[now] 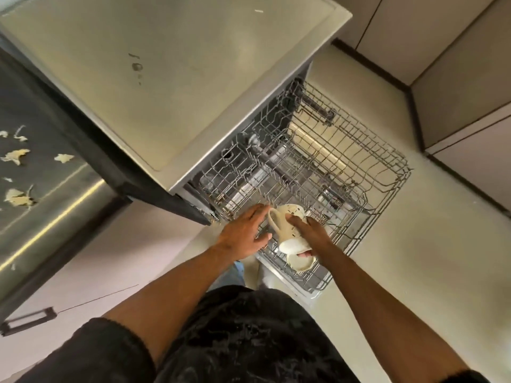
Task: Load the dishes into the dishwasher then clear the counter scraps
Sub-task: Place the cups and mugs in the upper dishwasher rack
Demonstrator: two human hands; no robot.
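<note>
While the pulled-out grey wire dishwasher rack (345,172) sits over the floor, the right hand (311,234) grips a cream ceramic mug (287,230) at its near corner; the left hand (244,233), fingers spread, rests beside the handle.

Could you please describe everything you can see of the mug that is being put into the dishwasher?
The mug is cream, ceramic-looking, with small dark specks and a looped handle on its left side. It lies tilted, base away from the camera, over the near corner of the pulled-out wire rack. The right hand grips its body; the left hand hovers open beside the handle.
</note>
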